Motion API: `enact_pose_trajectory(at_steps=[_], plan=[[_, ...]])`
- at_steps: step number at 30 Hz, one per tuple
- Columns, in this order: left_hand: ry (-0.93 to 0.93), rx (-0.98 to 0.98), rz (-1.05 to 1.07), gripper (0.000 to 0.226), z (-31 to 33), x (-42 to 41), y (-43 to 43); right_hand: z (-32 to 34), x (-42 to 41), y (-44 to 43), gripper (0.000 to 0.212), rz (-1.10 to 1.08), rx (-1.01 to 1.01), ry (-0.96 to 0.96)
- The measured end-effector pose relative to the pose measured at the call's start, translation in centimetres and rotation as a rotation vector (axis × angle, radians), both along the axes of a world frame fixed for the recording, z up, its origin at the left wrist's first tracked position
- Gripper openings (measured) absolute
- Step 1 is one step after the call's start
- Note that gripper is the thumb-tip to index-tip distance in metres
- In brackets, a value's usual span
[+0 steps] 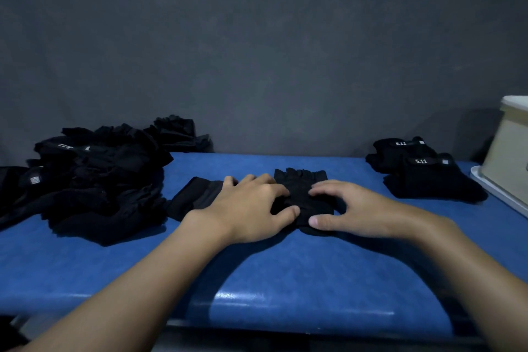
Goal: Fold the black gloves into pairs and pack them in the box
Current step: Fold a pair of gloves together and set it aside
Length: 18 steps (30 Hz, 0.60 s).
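We face a dark grey wall point(257, 37) that fills the upper half of the frame, and below it a blue padded table point(257, 266) runs across the lower half. At the left of the frame we see a big loose pile of black gloves point(100, 180) heaped on the table and reaching back to the wall. At the right edge stands a cream box point(508, 151), cut off by the frame, on a white tray point(497, 194); we cannot see inside it. Just left of the box lie two folded pairs point(428, 171), overlapping, each showing a white "5.11" label. In the middle of the frame a fingerless black glove point(300, 183) lies flat on the table, finger stubs toward the wall. Our left hand point(248, 208) and right hand point(351, 208) both rest on it, fingers spread and lightly bent, thumbs pressing its near edge. A dark wrist strap point(194, 197) sticks out from under the left hand.
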<state>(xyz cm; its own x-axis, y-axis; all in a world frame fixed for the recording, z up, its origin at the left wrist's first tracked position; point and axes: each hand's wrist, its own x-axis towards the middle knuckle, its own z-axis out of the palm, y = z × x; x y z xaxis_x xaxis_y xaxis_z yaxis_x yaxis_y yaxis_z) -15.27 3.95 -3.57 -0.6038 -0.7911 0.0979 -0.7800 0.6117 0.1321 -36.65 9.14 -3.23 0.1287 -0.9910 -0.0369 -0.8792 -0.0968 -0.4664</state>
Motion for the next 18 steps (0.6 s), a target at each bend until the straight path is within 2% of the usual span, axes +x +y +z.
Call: enact_pose_trajectory(at_steps=[5,10,14,18], plan=[[0.112,-0.001,-0.003,0.046,1.1,0.6,0.0,0.2,0.2,0.1,0.059,0.043,-0.026,-0.020],[0.394,0.097,0.075,0.032,3.1,4.5,-2.2,0.0,0.1,0.1,0.052,0.032,-0.021,0.062],[0.305,0.079,0.117,0.030,2.9,8.0,-3.9,0.5,0.5,0.2,0.055,0.071,-0.014,0.024],[0.184,0.127,0.119,0.029,1.9,9.1,-3.9,0.3,0.8,0.4,0.047,0.092,0.042,0.041]])
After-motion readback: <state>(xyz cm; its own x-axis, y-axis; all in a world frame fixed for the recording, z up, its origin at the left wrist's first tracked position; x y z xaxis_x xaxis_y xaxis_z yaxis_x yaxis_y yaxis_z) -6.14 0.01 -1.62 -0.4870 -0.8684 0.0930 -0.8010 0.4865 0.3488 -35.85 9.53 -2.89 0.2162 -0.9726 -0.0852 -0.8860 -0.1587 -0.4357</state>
